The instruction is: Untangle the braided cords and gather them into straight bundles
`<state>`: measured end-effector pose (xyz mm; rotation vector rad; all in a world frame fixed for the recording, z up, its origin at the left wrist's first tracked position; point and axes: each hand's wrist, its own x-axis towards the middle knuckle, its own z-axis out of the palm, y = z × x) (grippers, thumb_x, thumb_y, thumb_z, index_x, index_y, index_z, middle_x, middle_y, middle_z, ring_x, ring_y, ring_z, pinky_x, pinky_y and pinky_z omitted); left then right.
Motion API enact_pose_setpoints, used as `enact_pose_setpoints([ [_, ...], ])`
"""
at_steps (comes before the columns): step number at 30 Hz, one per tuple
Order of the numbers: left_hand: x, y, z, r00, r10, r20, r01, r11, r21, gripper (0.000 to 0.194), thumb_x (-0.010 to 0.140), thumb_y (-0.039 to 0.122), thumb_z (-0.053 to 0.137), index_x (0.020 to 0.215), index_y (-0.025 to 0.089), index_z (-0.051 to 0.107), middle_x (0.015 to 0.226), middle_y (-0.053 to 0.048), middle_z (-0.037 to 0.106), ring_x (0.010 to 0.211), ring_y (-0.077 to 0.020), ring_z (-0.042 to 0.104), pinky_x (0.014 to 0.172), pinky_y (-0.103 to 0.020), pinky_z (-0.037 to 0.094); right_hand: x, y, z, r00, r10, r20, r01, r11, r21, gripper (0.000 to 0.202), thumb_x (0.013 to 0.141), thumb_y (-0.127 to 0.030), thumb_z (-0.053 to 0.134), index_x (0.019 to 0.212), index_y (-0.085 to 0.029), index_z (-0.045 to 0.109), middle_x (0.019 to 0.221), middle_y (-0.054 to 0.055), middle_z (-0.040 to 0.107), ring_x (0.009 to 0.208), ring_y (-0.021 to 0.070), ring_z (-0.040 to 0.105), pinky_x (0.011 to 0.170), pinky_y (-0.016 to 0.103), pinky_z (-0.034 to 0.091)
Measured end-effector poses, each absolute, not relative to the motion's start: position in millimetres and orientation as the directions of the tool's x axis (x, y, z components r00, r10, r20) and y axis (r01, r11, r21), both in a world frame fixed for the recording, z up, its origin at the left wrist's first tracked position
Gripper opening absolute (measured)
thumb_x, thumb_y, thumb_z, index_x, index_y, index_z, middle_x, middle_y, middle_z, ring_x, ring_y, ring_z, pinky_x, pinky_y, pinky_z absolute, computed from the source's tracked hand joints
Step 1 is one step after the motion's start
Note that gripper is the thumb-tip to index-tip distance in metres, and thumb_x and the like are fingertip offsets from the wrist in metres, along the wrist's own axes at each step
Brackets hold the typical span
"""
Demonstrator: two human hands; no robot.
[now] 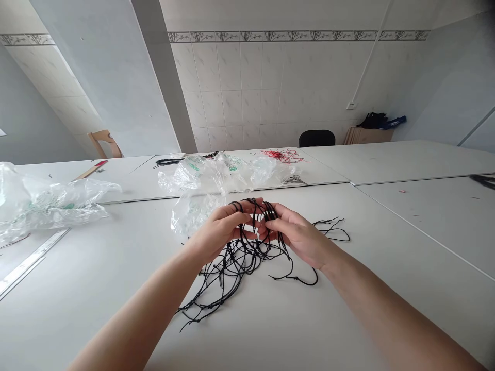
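Several thin black cords (247, 257) with small knots lie in a loose tangle on the white table (294, 330). Above the pile, my left hand (228, 226) has its thumb and fingers closed on some of the cords, which loop over the fingers. Close beside it, my right hand (288, 229) pinches a bundle of the same cords between thumb and fingers. The fingertips of both hands nearly meet. Cord ends trail to the lower left and out to the right past my right hand. Fingers and loops partly hide one another.
Crumpled clear plastic bags (212, 178) lie beyond my hands, and another bag (46, 198) is at the left. Behind are red threads (284, 155), scissors (296, 180) and more black cord (168, 162). A metal ruler (33, 260) lies at the left. A black chair (317, 138) stands behind the table.
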<state>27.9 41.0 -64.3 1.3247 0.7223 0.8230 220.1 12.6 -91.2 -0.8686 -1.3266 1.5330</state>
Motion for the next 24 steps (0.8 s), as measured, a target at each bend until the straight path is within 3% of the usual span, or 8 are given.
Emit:
enact_pose_setpoints([
  [3,26.0,42.3,-65.5,0.520,0.854,0.006,-0.097,0.053,0.994,0.026,0.091,0.025,0.064,0.113,0.018,0.075,0.131,-0.013,0.064,0.102,-0.0255,0.065,0.086,-0.040,0.054,219.1,12.3,-92.1,-0.327,0.944,0.040,-0.184,-0.022,-0.983,0.034,0.095,-0.041,0.062,0.127,-0.029,0.062,0.097,0.002,0.063,0.089,0.0169,0.058,0.084,0.034,0.047],
  [8,21.4,47.0,-77.4,0.390,0.920,-0.045,0.013,0.044,0.999,0.029,0.091,0.044,0.066,0.107,0.022,0.077,0.124,-0.010,0.068,0.117,-0.0301,0.058,0.101,-0.044,0.044,215.8,9.9,-91.8,-0.275,0.961,0.031,-0.074,0.011,-0.997,0.045,0.086,-0.052,0.073,0.124,-0.031,0.062,0.108,0.003,0.062,0.088,0.0171,0.055,0.081,0.033,0.047],
  [12,21.4,47.9,-84.3,0.395,0.916,-0.069,0.050,0.053,0.997,0.033,0.090,0.049,0.066,0.111,0.026,0.076,0.132,-0.007,0.065,0.127,-0.0301,0.052,0.109,-0.042,0.035,212.3,8.3,-91.7,-0.256,0.966,0.030,-0.027,0.024,-0.999,0.045,0.085,-0.055,0.072,0.120,-0.029,0.060,0.101,0.002,0.059,0.085,0.0167,0.053,0.076,0.032,0.046],
  [19,23.8,46.8,-81.3,0.437,0.899,-0.005,0.064,-0.026,0.998,0.030,0.096,0.041,0.054,0.113,0.029,0.075,0.140,-0.003,0.060,0.133,-0.0266,0.047,0.108,-0.039,0.033,212.7,11.8,-98.5,-0.241,0.970,0.023,-0.124,-0.008,-0.992,0.024,0.096,-0.038,0.057,0.116,-0.027,0.062,0.086,0.000,0.060,0.081,0.0161,0.054,0.080,0.033,0.044],
  [24,30.4,39.8,-81.3,0.418,0.909,-0.007,0.031,-0.007,0.999,0.029,0.092,0.041,0.059,0.114,0.028,0.074,0.134,-0.004,0.063,0.128,-0.0285,0.048,0.108,-0.042,0.032,210.4,12.9,-103.4,-0.270,0.963,-0.004,-0.227,-0.068,-0.971,0.023,0.096,-0.037,0.057,0.115,-0.028,0.066,0.101,0.003,0.066,0.098,0.0195,0.059,0.087,0.034,0.047],
])
